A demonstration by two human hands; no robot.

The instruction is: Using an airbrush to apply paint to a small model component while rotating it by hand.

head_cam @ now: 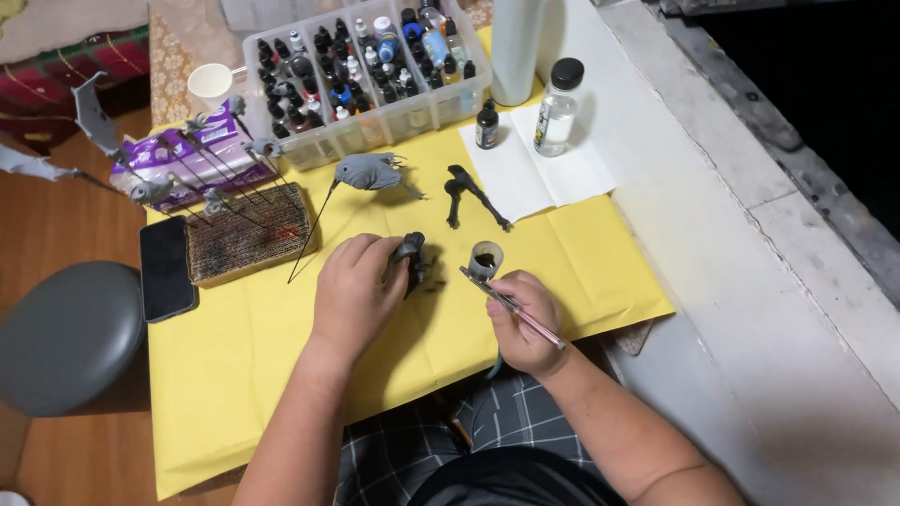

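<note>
My left hand [352,295] grips a small dark grey model part [411,255] just above the yellow sheet [234,365]. My right hand [525,321] holds an airbrush [497,286] with a small metal paint cup, its tip pointing toward that part. A grey painted body piece on a thin stick [368,172] lies further back on the sheet. Two dark leg-shaped parts [473,195] lie to its right.
A clear box of several small paint bottles [366,70] stands at the back. A cardboard block [246,234] holds several parts on sticks. A black phone [167,267], a dropper bottle [487,125], a clear bottle [558,108] on white paper, a grey stool [70,337].
</note>
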